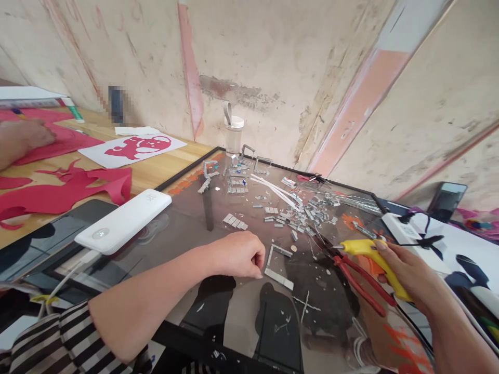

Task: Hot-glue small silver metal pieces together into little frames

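Observation:
My right hand (pixel 413 270) is wrapped round a yellow hot glue gun (pixel 360 247), its nozzle pointing left over the glass tabletop (pixel 249 306). Under the gun lie red-handled pliers (pixel 366 288). My left hand (pixel 239 255) rests on the glass with curled fingers; what they hold, if anything, is hidden. Just right of its fingertips lies a three-sided frame (pixel 270 259) of small grey strips. Beyond it are a heap of small grey pieces (pixel 312 213), a row of joined grey pieces (pixel 235 222) and thin white sticks (pixel 275 192).
A white power bank (pixel 125 221) lies at the left edge. Behind are small grey frames (pixel 248 151) and a lidded clear bottle (pixel 234 135). A power strip (pixel 409 236) with plugs stands right. Far left, another person's hand (pixel 27 137) touches red sheets (pixel 78 182).

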`<state>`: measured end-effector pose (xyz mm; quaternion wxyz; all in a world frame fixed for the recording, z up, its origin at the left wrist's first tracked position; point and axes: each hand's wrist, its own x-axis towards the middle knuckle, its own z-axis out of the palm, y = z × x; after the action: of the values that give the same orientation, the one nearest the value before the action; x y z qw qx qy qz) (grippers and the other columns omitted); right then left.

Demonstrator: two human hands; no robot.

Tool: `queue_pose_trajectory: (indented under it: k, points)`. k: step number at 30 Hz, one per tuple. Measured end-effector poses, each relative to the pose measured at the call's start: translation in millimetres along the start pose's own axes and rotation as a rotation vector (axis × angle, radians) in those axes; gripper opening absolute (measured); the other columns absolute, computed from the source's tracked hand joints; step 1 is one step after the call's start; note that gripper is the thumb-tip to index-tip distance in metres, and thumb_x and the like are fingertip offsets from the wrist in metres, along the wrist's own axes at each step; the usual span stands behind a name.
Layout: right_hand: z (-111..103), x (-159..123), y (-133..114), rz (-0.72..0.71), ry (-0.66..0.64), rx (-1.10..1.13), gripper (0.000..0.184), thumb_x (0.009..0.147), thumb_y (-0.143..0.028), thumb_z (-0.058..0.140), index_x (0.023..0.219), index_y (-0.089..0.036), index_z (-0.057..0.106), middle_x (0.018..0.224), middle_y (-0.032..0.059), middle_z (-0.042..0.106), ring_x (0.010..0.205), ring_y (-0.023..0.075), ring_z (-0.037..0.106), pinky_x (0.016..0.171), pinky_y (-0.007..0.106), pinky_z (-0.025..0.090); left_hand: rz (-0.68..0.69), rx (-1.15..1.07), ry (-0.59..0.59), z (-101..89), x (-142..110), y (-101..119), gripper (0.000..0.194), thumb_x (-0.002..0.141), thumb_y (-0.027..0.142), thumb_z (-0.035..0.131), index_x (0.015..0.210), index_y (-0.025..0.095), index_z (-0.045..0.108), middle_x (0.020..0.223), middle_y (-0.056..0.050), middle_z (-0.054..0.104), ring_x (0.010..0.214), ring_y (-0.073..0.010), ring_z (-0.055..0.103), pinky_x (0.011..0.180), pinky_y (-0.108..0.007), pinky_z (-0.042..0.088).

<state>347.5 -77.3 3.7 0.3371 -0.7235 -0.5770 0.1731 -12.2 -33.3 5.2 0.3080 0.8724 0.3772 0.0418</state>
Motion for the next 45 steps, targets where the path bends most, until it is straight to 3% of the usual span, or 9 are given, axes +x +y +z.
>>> queue_pose_trajectory:
  k: [4, 7, 10, 14, 15, 18, 22, 31, 45]
  points:
    - [5, 8, -2, 0.134, 0.019, -0.024, 0.037, 0.079, -0.05, 0.05, 0.095, -0.017, 0.057, 0.048, 0.0019, 0.059, 0.036, 0.0207, 0.057, 0.035, 0.028, 0.038, -0.045, -0.016, -0.013, -3.3, -1, -1, 0.007, 0.065, 0.025, 0.065, 0.068, 0.019, 0.066, 0.07, 0.001, 0.065, 0.061, -0.011, 0.057, 0.054, -0.02, 0.038]
    - [1, 15, 2, 0.015, 0.022, -0.296, 0.035, 0.079, -0.052, 0.05, 0.08, -0.019, 0.062, 0.056, 0.0071, 0.064, 0.05, 0.0256, 0.063, 0.047, 0.034, 0.045, -0.062, -0.042, -0.004, -6.6, -1, -3, 0.009, 0.066, 0.025, 0.063, 0.072, 0.018, 0.065, 0.074, 0.0, 0.064, 0.062, -0.0113, 0.057, 0.055, -0.021, 0.039]
    - [1, 16, 3, -0.145, 0.05, -0.514, 0.035, 0.083, -0.05, 0.046, 0.087, -0.02, 0.065, 0.066, 0.0108, 0.067, 0.062, 0.0287, 0.065, 0.058, 0.038, 0.048, -0.04, -0.016, 0.031, -9.4, -1, -5, 0.014, 0.066, 0.024, 0.063, 0.078, 0.019, 0.064, 0.079, 0.0, 0.062, 0.067, -0.0125, 0.057, 0.059, -0.022, 0.04]
    - [20, 0, -23, -0.321, 0.204, -0.552, 0.031, 0.081, -0.045, 0.051, 0.092, -0.019, 0.064, 0.092, 0.0132, 0.064, 0.086, 0.0313, 0.061, 0.073, 0.045, 0.048, -0.005, 0.066, 0.084, -10.9, -1, -5, 0.023, 0.067, 0.018, 0.057, 0.089, 0.021, 0.062, 0.091, -0.001, 0.058, 0.078, -0.0143, 0.055, 0.069, -0.024, 0.041]
    - [28, -8, -35, -0.412, 0.175, -0.455, 0.025, 0.08, -0.042, 0.054, 0.084, -0.02, 0.064, 0.089, 0.0102, 0.064, 0.085, 0.0277, 0.061, 0.076, 0.042, 0.048, 0.002, 0.069, 0.089, -10.8, -1, -6, 0.027, 0.067, 0.017, 0.055, 0.093, 0.021, 0.061, 0.093, -0.001, 0.057, 0.078, -0.0143, 0.055, 0.071, -0.025, 0.041]
    - [53, -37, -71, -0.658, -0.16, -0.264, 0.016, 0.083, -0.034, 0.056, 0.078, -0.022, 0.064, 0.087, 0.0067, 0.063, 0.084, 0.0209, 0.06, 0.075, 0.034, 0.048, 0.02, 0.064, 0.087, -9.8, 0, -8, 0.032, 0.067, 0.016, 0.054, 0.099, 0.021, 0.059, 0.096, -0.002, 0.055, 0.078, -0.0142, 0.054, 0.072, -0.025, 0.041]
    - [79, -66, -100, -0.866, -0.236, -0.257, 0.01, 0.084, -0.023, 0.055, 0.086, -0.022, 0.065, 0.087, 0.0062, 0.063, 0.081, 0.0194, 0.058, 0.072, 0.033, 0.044, 0.034, 0.065, 0.086, -8.4, 1, -9, 0.034, 0.066, 0.018, 0.057, 0.099, 0.02, 0.059, 0.095, -0.002, 0.054, 0.079, -0.0149, 0.054, 0.072, -0.025, 0.042]
    - [109, -70, -105, -0.918, -0.225, -0.446, 0.008, 0.081, -0.018, 0.058, 0.078, -0.02, 0.065, 0.073, 0.0029, 0.061, 0.072, 0.0176, 0.053, 0.067, 0.03, 0.033, 0.07, 0.066, 0.091, -7.3, 2, -8, 0.048, 0.067, 0.014, 0.056, 0.115, 0.019, 0.055, 0.099, -0.003, 0.054, 0.076, -0.0138, 0.056, 0.07, -0.024, 0.043]
    - [116, -61, -102, -0.907, -0.264, -0.433, 0.013, 0.081, -0.013, 0.052, 0.08, -0.019, 0.064, 0.075, 0.0037, 0.061, 0.074, 0.019, 0.051, 0.07, 0.032, 0.031, 0.088, 0.105, 0.085, -6.8, 2, -6, 0.045, 0.067, 0.015, 0.057, 0.112, 0.018, 0.058, 0.097, -0.004, 0.056, 0.082, -0.0169, 0.056, 0.072, -0.025, 0.043]
